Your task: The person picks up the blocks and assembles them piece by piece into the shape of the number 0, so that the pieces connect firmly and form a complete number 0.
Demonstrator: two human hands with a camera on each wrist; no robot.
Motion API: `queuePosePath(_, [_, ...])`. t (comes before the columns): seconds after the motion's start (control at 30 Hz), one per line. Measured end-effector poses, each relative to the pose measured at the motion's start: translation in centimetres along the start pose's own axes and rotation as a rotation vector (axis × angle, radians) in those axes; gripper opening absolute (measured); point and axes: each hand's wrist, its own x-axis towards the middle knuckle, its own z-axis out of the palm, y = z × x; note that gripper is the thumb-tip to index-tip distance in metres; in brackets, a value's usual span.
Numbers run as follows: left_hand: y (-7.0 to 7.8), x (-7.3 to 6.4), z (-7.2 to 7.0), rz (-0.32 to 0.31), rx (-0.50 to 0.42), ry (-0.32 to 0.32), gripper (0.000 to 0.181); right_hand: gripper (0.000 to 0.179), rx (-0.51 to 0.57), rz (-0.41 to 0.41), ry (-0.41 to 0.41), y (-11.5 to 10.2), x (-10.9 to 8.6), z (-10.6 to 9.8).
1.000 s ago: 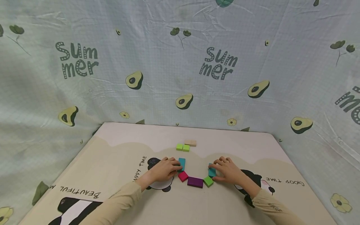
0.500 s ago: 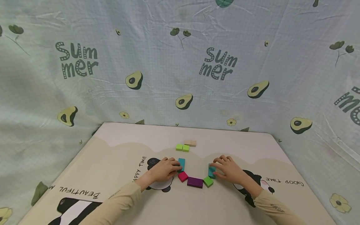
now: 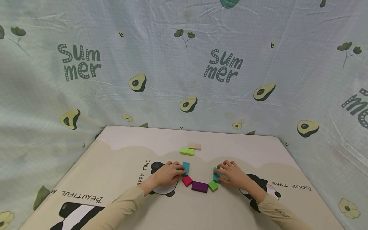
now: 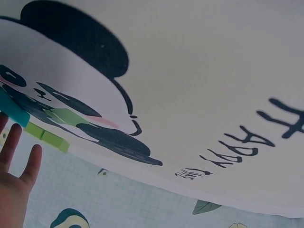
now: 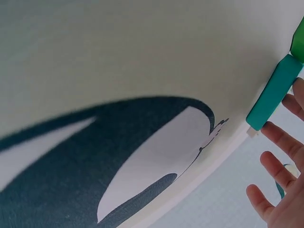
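Observation:
A row of flat building blocks curves like a U on the table. Its left arm is a teal block (image 3: 186,166), with fingertips of my left hand (image 3: 168,174) on its left side. In the left wrist view, the straight, spread fingers (image 4: 32,166) reach up by that block. A second teal block (image 3: 215,179) forms the right arm. My right hand (image 3: 232,175) touches its outer side with thumb and index finger; the other fingers are spread. Between the arms lie a red block (image 3: 187,181), a purple block (image 3: 199,187) and a green block (image 3: 213,186).
Behind the row, two lime green blocks (image 3: 187,151) lie side by side, with a plain wooden block (image 3: 195,146) just beyond them. The table (image 3: 138,137) carries panda prints and lettering. A patterned cloth (image 3: 161,64) hangs past its far edge.
The right thumb has drawn back from beside the green block to the outer side of the right teal block. My left hand has kept its place at the left teal block.

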Motion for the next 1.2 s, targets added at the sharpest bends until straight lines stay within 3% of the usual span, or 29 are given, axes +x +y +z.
queuePosePath(0.43, [0.1,0.0,-0.2,0.012,0.013,0.015,0.027,0.03,-0.059,-0.038,0.025,-0.1,0.2,0.2])
queuePosePath(0.73, [0.0,0.4,-0.3,0.022,0.012,0.028,0.025,0.031,-0.02,-0.008,-0.024,-0.2,0.4,0.0])
queuePosePath(1.2, [-0.2,1.3,0.0,0.032,0.019,0.064,0.017,0.031,0.015,0.008,-0.036,-0.2,0.3,0.1])
